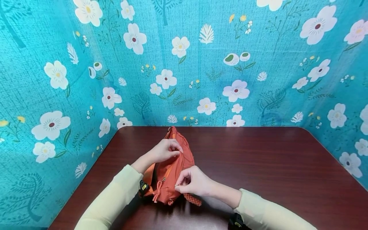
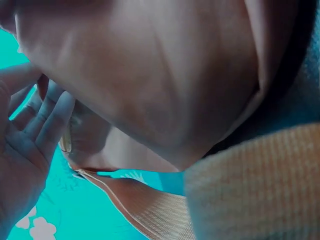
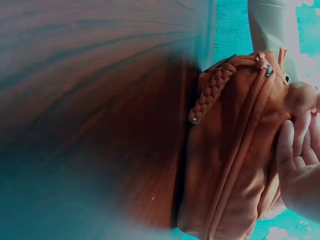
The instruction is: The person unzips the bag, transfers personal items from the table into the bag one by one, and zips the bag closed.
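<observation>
An orange-red sling bag point(image 1: 187, 156) stands on the table with its long axis pointing away from me. Toward its far half, my left hand point(image 1: 165, 151) pinches the upper edge; the left wrist view shows those fingers point(image 2: 55, 115) against the fabric. Lower down at the near end, my right hand point(image 1: 198, 182) pinches the same upper seam between thumb and fingertips. Whether a zipper pull lies under either hand's fingertips is hidden. A cord pull point(image 1: 157, 191) hangs at the near left corner, and a braided tab point(image 3: 212, 95) sticks out at the near right.
A wide webbing strap point(image 2: 255, 185) runs along the bag's left side. Under everything is a dark red-brown wooden table point(image 1: 258, 159). Teal floral cloth point(image 1: 201, 64) hangs behind the table and at both sides.
</observation>
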Demonstrator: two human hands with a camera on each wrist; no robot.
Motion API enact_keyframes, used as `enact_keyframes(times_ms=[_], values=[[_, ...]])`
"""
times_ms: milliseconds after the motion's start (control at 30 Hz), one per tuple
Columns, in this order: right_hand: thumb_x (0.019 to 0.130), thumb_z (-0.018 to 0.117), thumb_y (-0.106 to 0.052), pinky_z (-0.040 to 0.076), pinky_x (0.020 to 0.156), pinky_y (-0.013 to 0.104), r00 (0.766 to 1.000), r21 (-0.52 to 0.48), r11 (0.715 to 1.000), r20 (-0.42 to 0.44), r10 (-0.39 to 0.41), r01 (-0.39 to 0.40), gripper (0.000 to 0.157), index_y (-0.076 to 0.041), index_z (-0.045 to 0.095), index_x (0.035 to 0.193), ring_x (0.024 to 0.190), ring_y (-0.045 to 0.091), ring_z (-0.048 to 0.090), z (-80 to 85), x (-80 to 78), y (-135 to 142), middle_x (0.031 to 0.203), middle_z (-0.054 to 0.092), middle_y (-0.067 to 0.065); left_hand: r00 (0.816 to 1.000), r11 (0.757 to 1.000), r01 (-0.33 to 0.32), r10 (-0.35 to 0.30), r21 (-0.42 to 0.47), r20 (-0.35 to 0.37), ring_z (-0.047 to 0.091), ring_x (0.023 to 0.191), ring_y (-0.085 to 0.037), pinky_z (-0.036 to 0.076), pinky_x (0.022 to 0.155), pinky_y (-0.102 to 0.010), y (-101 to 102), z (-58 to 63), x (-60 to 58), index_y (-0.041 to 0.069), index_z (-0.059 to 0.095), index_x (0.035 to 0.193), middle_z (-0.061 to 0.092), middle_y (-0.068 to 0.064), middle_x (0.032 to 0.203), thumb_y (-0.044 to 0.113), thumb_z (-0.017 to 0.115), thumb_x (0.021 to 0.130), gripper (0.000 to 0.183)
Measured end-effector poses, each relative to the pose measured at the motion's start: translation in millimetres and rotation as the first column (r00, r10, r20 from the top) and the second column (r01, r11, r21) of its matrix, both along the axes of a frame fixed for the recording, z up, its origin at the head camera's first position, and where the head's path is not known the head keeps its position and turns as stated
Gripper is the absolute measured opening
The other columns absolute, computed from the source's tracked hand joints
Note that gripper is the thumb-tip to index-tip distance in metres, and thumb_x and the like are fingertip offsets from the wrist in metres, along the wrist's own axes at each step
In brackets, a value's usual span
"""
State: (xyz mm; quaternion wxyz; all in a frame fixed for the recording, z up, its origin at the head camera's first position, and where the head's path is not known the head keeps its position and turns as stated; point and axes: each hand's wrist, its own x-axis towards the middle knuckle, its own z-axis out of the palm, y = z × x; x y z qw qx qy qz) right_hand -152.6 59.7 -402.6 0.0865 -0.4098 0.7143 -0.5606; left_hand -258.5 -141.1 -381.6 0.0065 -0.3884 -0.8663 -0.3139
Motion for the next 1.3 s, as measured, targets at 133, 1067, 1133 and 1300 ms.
enact_keyframes(times_ms=[133, 1067, 1133, 1300], values=[[0.085, 0.074, -0.009, 0.05, 0.056, 0.023, 1.0, 0.069, 0.998, -0.019, 0.014, -0.013, 0.004, -0.006, 0.072, 0.082, 0.061, 0.002, 0.056, 0.1, -4.0, 3.0, 0.068, 0.065, -0.002, 1.0, 1.0, 0.023, -0.024, 0.021, 0.007, 0.055, 0.077, -0.009, 0.051, 0.069, -0.025, -1.8, -0.6, 1.2, 0.014, 0.075, 0.093, 0.064, 0.006, 0.092, 0.005, 0.071, 0.088, 0.011], [0.09, 0.07, -0.013, 0.049, 0.061, 0.029, 0.971, 0.17, 0.96, -0.127, -0.204, 0.224, 0.011, -0.003, 0.072, 0.096, 0.069, 0.021, 0.06, 30.4, -106.7, 53.8, 0.076, 0.067, 0.006, 0.998, 0.987, 0.026, -0.034, 0.158, 0.049, 0.059, 0.083, -0.012, 0.053, 0.07, -0.034, -17.2, 3.3, 27.1, 0.012, 0.072, 0.099, 0.064, 0.001, 0.108, 0.006, 0.074, 0.086, 0.014], [0.089, 0.072, -0.014, 0.051, 0.065, 0.033, 0.955, 0.178, 0.944, -0.163, -0.25, 0.278, 0.012, -0.004, 0.072, 0.096, 0.071, 0.019, 0.062, 28.7, -117.8, 53.2, 0.079, 0.068, 0.002, 0.998, 0.987, 0.004, -0.013, 0.163, 0.057, 0.059, 0.082, -0.011, 0.053, 0.068, -0.034, -22.0, 4.9, 34.4, 0.014, 0.071, 0.096, 0.064, 0.003, 0.103, 0.01, 0.074, 0.086, 0.011], [0.087, 0.074, -0.015, 0.052, 0.076, 0.037, 0.919, 0.203, 0.905, -0.214, -0.332, 0.374, 0.018, -0.004, 0.072, 0.101, 0.081, 0.013, 0.065, 21.2, -141.3, 46.5, 0.088, 0.07, -0.002, 0.99, 0.99, -0.051, 0.033, 0.131, 0.134, 0.057, 0.076, -0.012, 0.05, 0.062, -0.031, -33.2, 6.5, 55.6, 0.022, 0.067, 0.09, 0.062, 0.008, 0.083, 0.022, 0.076, 0.086, 0.009]])
